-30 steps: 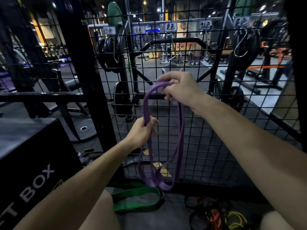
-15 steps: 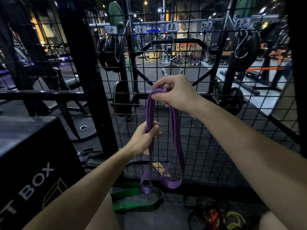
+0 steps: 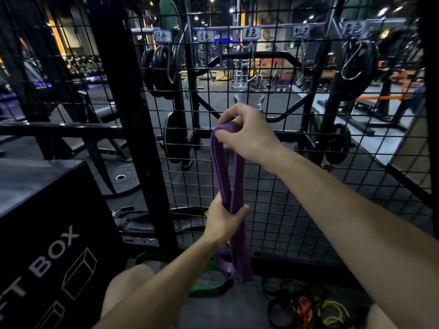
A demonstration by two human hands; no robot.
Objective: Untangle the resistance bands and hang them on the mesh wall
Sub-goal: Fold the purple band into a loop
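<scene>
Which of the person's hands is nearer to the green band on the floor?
Left. The left hand grips the purple band low down, just above the green band; the right hand pinches the purple band's top, much higher.

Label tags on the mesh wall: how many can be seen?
5, in a row along the top of the mesh wall: tags at. More may lie outside the view.

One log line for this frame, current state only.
right hand pinches purple band top | left hand grips middle | hook bare | green band, tangle on floor
</scene>
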